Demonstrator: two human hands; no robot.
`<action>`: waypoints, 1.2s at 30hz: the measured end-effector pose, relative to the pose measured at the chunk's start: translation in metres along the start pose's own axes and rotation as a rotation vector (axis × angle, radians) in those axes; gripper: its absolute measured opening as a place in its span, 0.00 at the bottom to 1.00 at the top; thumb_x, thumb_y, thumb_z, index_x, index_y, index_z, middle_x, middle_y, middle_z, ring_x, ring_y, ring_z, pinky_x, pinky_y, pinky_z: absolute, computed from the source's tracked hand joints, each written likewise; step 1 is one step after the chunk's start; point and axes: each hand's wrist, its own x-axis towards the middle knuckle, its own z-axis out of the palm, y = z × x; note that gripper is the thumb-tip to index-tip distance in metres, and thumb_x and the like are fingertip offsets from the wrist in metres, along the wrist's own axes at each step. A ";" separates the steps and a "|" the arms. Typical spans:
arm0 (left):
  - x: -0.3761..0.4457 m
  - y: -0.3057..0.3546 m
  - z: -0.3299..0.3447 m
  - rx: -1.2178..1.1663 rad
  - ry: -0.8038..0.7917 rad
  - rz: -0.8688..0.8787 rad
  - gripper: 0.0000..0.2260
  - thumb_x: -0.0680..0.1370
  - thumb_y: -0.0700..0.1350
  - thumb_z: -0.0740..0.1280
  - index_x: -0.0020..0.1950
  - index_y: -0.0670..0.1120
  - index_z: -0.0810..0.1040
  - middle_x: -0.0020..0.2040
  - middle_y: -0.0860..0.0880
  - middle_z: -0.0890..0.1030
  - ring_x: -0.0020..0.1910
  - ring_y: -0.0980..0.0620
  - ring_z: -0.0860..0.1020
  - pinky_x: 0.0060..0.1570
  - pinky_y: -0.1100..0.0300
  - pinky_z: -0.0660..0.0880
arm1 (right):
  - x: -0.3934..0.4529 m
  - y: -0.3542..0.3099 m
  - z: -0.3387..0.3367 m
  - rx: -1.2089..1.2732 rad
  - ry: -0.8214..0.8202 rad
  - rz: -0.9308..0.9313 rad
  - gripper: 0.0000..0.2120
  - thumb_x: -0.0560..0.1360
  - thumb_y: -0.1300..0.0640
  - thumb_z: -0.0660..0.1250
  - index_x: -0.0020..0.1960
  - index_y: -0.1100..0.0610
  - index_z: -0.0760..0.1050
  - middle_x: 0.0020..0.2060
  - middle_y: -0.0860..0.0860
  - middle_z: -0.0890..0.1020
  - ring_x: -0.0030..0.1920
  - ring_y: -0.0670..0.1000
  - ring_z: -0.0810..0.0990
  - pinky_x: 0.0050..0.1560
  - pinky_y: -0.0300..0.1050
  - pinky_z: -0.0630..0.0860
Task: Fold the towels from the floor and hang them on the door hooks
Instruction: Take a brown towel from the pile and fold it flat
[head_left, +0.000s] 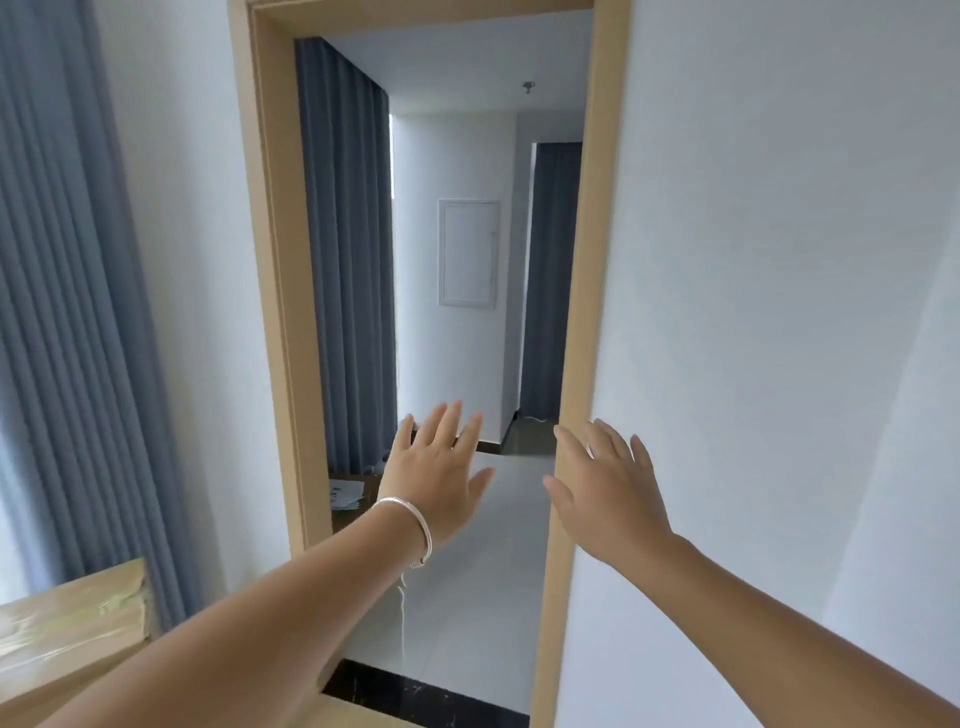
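No towel and no door hook shows here, so I think the best thing is to look down and find the towels on the floor (maybe through the doorway (441, 312)). The left hand (434, 473), at 6 o'clock, is spread wide and holds nothing. The right hand (605, 488), just toward 3 o'clock from it, is spread too, with fingers by the door frame (582, 312); whether they touch it, I cannot tell.

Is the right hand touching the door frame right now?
Cannot tell. In the head view the right hand, fingers spread, overlaps the door frame edge, but the single angle shows neither contact nor a gap.
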 end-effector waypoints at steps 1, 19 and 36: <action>0.000 -0.019 0.008 0.015 -0.001 -0.038 0.29 0.80 0.63 0.44 0.78 0.52 0.44 0.79 0.48 0.49 0.78 0.46 0.46 0.75 0.42 0.48 | 0.015 -0.015 0.011 0.025 -0.007 -0.032 0.27 0.80 0.42 0.53 0.76 0.50 0.56 0.75 0.51 0.60 0.76 0.52 0.53 0.74 0.56 0.50; -0.079 -0.328 0.072 0.414 -0.233 -0.825 0.30 0.80 0.62 0.46 0.78 0.52 0.43 0.79 0.48 0.47 0.78 0.48 0.44 0.74 0.44 0.44 | 0.231 -0.337 0.184 0.477 -0.081 -0.795 0.28 0.80 0.41 0.53 0.77 0.49 0.54 0.76 0.53 0.60 0.76 0.54 0.54 0.74 0.60 0.52; -0.273 -0.453 0.063 0.554 -0.411 -1.286 0.30 0.80 0.62 0.47 0.78 0.51 0.47 0.79 0.46 0.51 0.77 0.47 0.49 0.74 0.43 0.49 | 0.159 -0.623 0.215 0.719 -0.246 -1.268 0.27 0.79 0.43 0.57 0.76 0.48 0.56 0.75 0.52 0.61 0.76 0.53 0.54 0.74 0.58 0.47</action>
